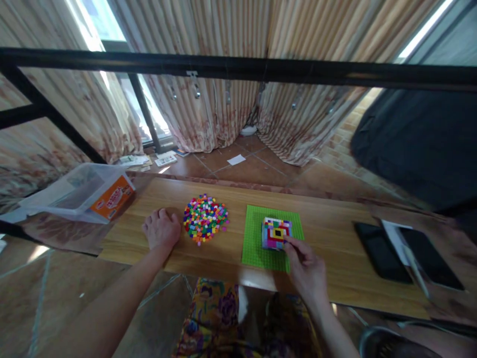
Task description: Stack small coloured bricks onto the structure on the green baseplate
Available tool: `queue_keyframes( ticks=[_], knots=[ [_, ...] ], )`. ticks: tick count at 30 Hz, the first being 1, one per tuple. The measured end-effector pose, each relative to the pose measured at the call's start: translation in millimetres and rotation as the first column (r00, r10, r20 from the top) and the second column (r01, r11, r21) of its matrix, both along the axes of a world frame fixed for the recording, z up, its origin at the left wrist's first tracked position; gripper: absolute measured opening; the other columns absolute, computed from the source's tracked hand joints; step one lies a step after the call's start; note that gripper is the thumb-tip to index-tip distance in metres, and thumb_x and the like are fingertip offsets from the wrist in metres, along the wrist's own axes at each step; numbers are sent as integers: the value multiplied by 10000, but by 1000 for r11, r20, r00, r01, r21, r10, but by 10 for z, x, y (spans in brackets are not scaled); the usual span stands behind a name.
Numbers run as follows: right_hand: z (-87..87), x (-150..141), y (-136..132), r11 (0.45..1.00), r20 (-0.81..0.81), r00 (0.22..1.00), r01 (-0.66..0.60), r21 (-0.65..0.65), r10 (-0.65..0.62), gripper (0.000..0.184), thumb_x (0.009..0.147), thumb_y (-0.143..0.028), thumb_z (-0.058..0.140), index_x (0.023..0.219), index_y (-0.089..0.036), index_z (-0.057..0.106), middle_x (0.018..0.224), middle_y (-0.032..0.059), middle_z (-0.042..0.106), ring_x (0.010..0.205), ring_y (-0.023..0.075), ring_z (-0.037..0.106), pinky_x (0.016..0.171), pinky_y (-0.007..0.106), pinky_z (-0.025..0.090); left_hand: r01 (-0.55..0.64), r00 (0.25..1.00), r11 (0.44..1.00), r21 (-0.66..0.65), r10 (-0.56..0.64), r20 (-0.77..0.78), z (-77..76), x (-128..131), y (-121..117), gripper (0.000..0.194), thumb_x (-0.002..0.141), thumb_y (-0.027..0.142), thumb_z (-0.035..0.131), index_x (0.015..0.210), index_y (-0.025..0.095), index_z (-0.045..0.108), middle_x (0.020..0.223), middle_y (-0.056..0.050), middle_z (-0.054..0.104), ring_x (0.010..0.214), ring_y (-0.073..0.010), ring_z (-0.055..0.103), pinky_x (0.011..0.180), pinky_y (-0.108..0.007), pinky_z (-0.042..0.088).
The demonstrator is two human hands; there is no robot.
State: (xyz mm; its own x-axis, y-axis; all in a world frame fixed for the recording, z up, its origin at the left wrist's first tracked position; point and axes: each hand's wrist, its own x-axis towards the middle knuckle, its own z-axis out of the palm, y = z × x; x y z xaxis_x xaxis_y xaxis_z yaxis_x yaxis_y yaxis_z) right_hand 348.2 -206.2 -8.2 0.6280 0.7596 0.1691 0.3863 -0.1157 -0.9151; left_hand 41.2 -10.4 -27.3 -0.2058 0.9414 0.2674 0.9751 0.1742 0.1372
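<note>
Although the orange label (113, 198) on the clear plastic bin (76, 191) carries pale characters, they are too small and blurred to read. Left hand (162, 228) lies palm down, unclenched and holding nothing visible, beside the heap of small multicoloured bricks (205, 219). Right hand (308, 266) brings thumb and forefinger to the right side of the brick-built block (274, 234) on the green studded baseplate (253, 248); whether they pinch a brick cannot be told. A round vessel (385, 343) is cut off at lower right.
</note>
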Motion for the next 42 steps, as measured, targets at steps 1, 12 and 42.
queue_keyframes(
  ticks=[1,12,42],
  knots=[
    [-1,89,4,1000,11,1000,25,-8,-24,312,838,-426,586,974,-203,758,1009,80,744,929,210,676,833,343,518,1,1000,1000,-6,-1,0,10,1,2,479,915,364,380,1233,76,592,1306,-216,579,1214,-364,507,998,-495,402],
    [116,254,302,997,168,985,-16,-78,29,326,864,-374,497,988,-209,750,999,88,731,829,195,652,758,335,499,-6,1000,999,-45,6,10,72,17,17,495,904,370,356,1218,71,595,1314,-236,572,1216,-390,498,987,-521,404],
    [94,268,518,967,462,886,84,-239,37,327,881,-397,475,883,-212,745,913,85,757,774,218,662,719,331,443,-5,1000,1000,-6,5,1,24,29,-15,481,911,368,362,1222,79,589,1313,-220,568,1215,-360,495,1002,-498,388]
  ],
)
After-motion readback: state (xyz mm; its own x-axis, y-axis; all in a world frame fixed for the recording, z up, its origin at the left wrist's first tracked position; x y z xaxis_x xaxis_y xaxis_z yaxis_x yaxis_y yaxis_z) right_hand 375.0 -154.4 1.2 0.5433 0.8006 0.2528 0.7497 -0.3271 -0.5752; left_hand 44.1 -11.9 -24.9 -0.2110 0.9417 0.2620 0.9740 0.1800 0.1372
